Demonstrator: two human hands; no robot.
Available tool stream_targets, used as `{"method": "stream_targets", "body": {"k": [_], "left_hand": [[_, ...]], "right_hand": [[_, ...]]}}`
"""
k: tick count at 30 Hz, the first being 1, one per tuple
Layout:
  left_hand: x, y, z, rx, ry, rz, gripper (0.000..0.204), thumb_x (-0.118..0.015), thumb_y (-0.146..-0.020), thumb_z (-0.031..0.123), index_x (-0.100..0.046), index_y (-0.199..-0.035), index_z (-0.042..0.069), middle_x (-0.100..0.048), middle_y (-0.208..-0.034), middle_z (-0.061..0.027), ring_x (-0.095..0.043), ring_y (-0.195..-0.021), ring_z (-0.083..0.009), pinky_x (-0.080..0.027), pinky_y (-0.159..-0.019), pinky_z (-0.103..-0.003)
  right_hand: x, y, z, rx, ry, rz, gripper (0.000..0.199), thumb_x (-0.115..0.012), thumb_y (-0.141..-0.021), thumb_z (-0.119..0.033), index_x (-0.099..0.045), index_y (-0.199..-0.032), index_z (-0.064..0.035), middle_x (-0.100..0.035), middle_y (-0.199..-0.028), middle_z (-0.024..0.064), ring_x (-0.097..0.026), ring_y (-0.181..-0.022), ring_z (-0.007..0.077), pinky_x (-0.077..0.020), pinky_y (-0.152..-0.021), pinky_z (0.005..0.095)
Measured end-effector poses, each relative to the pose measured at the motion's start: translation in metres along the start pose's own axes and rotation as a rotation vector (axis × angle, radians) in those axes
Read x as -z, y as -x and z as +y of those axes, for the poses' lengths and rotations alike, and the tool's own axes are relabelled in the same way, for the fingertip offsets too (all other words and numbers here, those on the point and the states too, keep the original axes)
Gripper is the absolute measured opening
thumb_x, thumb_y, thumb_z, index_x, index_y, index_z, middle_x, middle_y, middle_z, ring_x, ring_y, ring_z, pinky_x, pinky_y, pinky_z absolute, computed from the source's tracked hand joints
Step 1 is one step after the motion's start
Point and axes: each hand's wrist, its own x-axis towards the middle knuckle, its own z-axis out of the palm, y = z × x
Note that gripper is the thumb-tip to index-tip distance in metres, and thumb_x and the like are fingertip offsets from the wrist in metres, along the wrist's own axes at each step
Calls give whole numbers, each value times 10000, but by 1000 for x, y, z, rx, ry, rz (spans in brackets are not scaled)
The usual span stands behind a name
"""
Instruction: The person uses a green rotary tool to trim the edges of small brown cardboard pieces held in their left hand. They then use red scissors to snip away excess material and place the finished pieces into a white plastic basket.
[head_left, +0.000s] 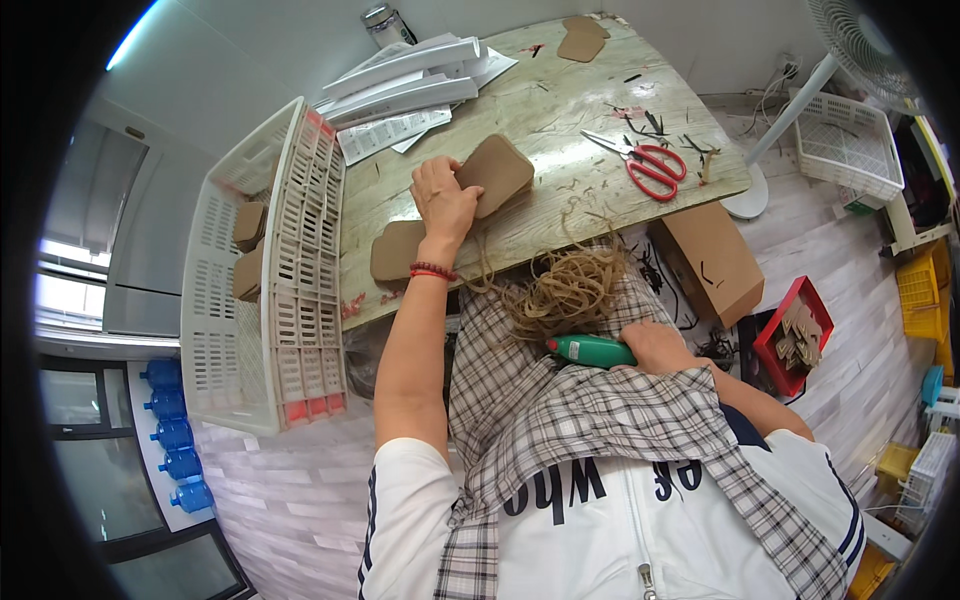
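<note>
My left hand (445, 200), a red beaded bracelet on its wrist, grips the left edge of a stack of brown rounded-corner pieces (498, 172) at the table's near side. Another brown rounded piece (396, 252) lies beside that wrist, by the table edge. Over my lap, my right hand (660, 348) is closed around a green handheld tool (592, 350) with a red tip, which points left; its exact kind is unclear. Just beyond the tool, a tangled heap of tan cord strips (570, 290) rests on my checked apron (590, 410), with strands reaching the table.
Red-handled scissors (655, 170) lie on the table (560, 110) among dark scraps. Papers (410, 90) and a white crate (285, 270) holding brown pieces stand left. On the right are a cardboard box (710, 260), a red tray (805, 345) of tan pieces and a fan (850, 40).
</note>
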Motion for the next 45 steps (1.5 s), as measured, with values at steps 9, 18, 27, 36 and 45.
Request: {"method": "stream_targets", "body": {"k": [9,18,27,36,45], "left_hand": [[35,15,25,495,1256,-70,224,-661,-813,-20,-581,-1022,-6,-646,-967,-65,-622,-919,-219,-492,-840,-314],[44,55,61,772,1986,308,358,-569,-868,-70,-509,-1210,13,-583,-1187,-98,-572,-1108,-247,-487,-976,-383],[39,60,76,812,2055,432,379,-677,-833,-24,-554,-1184,46,-613,-1160,-49,-586,-1084,-205,-490,-983,-363],[29,67,87,845,2192,398,410,-659,-834,-49,-533,-1216,30,-587,-1216,-92,-556,-1149,-256,-480,-1012,-412],[24,71,96,878,2283,376,433,-635,-848,-58,-515,-1251,43,-576,-1238,-93,-545,-1170,-252,-463,-1033,-409]], "right_hand": [[11,-11,11,-203,-560,-363,639,-730,-743,-593,-628,-1036,-34,-647,-843,117,-638,-773,245,-502,-683,353],[90,-2,-8,-279,-978,-16,407,-738,-800,-213,-554,-1090,6,-562,-881,28,-539,-789,95,-448,-714,251],[105,-16,-21,-266,-1030,123,318,-613,-931,-295,-546,-1032,-1,-589,-801,36,-559,-709,94,-463,-654,249],[104,-34,-48,-234,-1133,327,319,-603,-941,-323,-579,-989,-8,-562,-744,14,-530,-625,61,-444,-554,218],[102,-32,-53,-231,-1099,370,344,-609,-935,-333,-598,-1014,2,-564,-713,16,-533,-585,68,-446,-536,227]]}}
